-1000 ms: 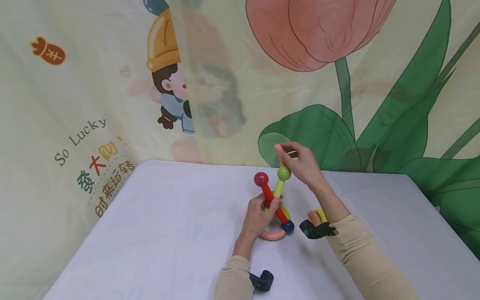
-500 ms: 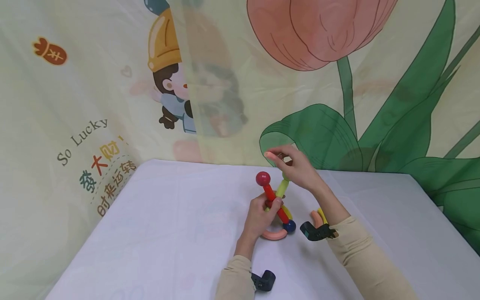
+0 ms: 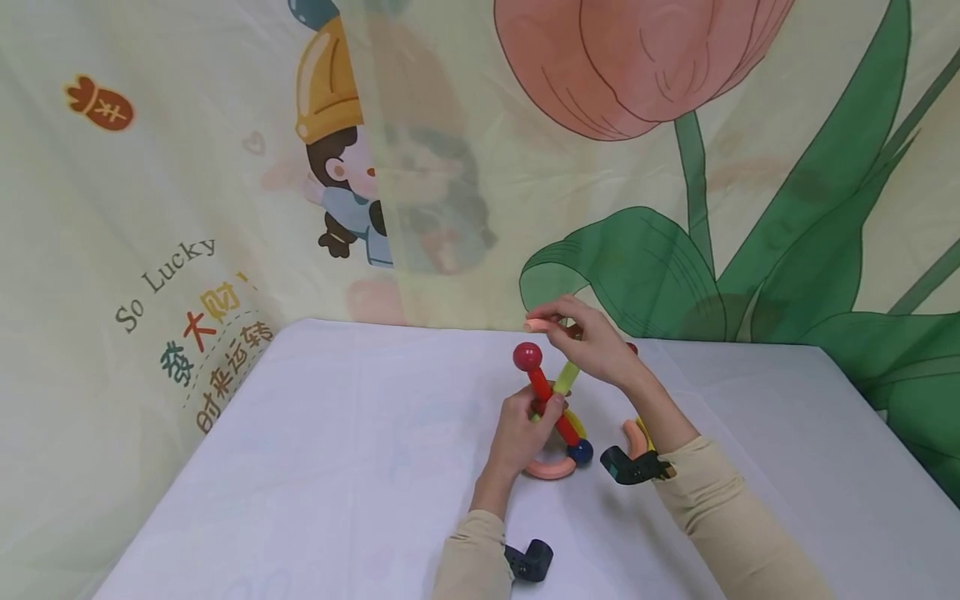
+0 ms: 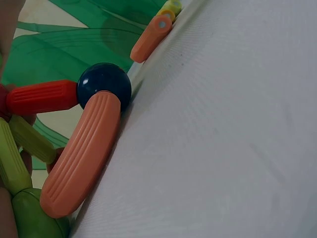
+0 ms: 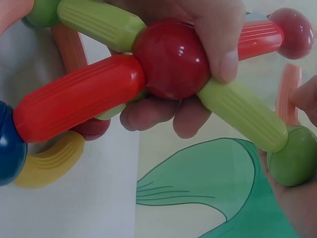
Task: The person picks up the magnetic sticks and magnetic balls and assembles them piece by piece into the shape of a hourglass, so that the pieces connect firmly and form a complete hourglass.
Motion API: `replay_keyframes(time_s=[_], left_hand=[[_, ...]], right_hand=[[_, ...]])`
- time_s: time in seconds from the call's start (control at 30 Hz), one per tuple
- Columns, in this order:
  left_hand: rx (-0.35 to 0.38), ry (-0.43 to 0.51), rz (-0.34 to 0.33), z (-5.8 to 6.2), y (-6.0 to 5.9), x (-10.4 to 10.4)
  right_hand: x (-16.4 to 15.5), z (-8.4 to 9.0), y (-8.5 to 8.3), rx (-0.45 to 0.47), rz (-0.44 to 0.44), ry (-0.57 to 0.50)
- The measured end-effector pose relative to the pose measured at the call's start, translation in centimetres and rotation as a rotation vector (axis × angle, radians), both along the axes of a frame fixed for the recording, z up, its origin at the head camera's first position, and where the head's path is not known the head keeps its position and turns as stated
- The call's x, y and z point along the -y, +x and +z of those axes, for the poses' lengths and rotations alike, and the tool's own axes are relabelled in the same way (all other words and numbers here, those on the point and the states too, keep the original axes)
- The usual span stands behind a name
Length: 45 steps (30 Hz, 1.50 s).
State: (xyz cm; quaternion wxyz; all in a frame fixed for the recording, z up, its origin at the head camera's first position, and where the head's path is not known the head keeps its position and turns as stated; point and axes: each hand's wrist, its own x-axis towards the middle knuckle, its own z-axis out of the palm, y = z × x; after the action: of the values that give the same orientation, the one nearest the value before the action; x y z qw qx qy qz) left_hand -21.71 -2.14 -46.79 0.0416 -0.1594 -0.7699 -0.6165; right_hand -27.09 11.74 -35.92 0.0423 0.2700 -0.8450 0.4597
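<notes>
A toy of plastic rods and balls (image 3: pixel 551 400) stands on the white table (image 3: pixel 337 467). My left hand (image 3: pixel 536 412) grips it at the middle red ball (image 5: pixel 171 59), where a red rod (image 5: pixel 74 96) and a green rod (image 5: pixel 242 114) cross. The red rod runs down to a blue ball (image 3: pixel 579 452) on a pink curved piece (image 3: pixel 551 471). Another red ball (image 3: pixel 527 357) tops the toy. My right hand (image 3: pixel 570 325) pinches a salmon rod (image 3: pixel 536 323) lying nearly level. The green ball (image 5: pixel 294 156) sits against its palm, hidden in the head view.
Loose curved pieces, pink (image 3: pixel 628 433) and yellow (image 4: pixel 171 7), lie on the table right of the toy. A printed cloth backdrop (image 3: pixel 675 167) hangs close behind the table. The table's left edge (image 3: pixel 187 467) runs diagonally along the cloth.
My right hand came down over the green ball. The salmon rod tipped from upright to nearly level, pointing left. The left hand kept its grip on the toy.
</notes>
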Motion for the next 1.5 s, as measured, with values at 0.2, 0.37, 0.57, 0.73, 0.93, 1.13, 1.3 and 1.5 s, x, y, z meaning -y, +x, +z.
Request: replay_keyframes(time_s=[0.2, 0.37, 0.57, 0.73, 0.93, 1.13, 1.3, 1.5], left_hand=[[-0.003, -0.003, -0.007, 0.0, -0.1, -0.1], [0.001, -0.005, -0.01, 0.1, -0.1, -0.3], [0.009, -0.012, -0.01, 0.1, -0.1, -0.3], [0.021, -0.006, -0.015, 0.1, 0.0, -0.4], [0.034, -0.015, -0.009, 0.2, 0.0, -0.4], [0.035, -0.023, -0.002, 0.2, 0.0, -0.4], [0.047, -0.034, 0.015, 0.2, 0.1, -0.2], [0.065, -0.047, 0.022, 0.1, 0.1, -0.2]], right_hand=[[-0.2, 0.0, 0.1, 0.006, 0.008, 0.003], [-0.5, -0.1, 0.1, 0.023, 0.012, 0.001], [-0.6, -0.3, 0.0, 0.03, 0.021, 0.009], [-0.8, -0.3, 0.0, 0.019, 0.052, 0.006], [-0.9, -0.2, 0.1, 0.016, 0.099, -0.016], [-0.5, -0.2, -0.1, 0.003, 0.057, 0.002], [0.1, -0.4, -0.3, 0.024, -0.004, -0.034], [1.2, -0.3, -0.2, 0.01, -0.034, -0.074]])
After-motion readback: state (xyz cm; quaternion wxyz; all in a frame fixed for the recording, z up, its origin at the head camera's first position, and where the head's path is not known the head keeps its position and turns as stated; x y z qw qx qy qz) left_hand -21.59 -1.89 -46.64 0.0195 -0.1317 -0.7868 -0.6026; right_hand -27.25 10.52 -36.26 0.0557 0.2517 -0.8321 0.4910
